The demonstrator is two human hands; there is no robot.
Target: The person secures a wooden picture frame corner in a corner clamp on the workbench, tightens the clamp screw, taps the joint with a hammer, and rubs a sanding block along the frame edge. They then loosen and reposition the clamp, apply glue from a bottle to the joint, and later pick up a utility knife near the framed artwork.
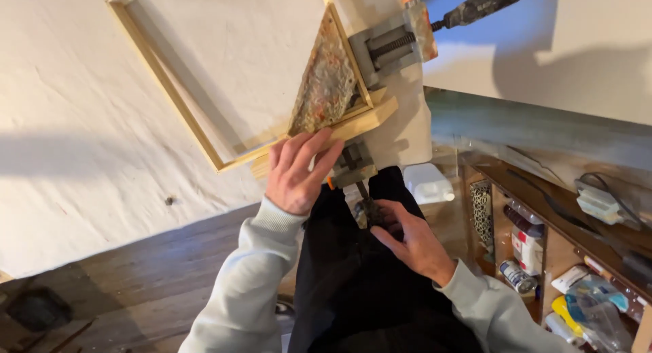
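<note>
1. The left hand (297, 171) lies flat with fingers spread on the lower corner of a pale wooden frame (170, 88), at centre frame, pressing on the wood.
2. The right hand (407, 241), lower centre, is curled around the dark handle of a lower clamp (353, 168), fingers closed on it.
3. A speckled triangular corner block (327, 81) sits inside the frame's corner, just above the left fingers.
4. A second clamp (397, 42) grips the frame's right side at top centre; its black handle (479, 5) points to the upper right.
5. White cloth (61, 122) covers the table under the frame.
6. At right, wooden shelves (543, 244) hold cans and bottles; a white jug (428, 183) stands beside them.
</note>
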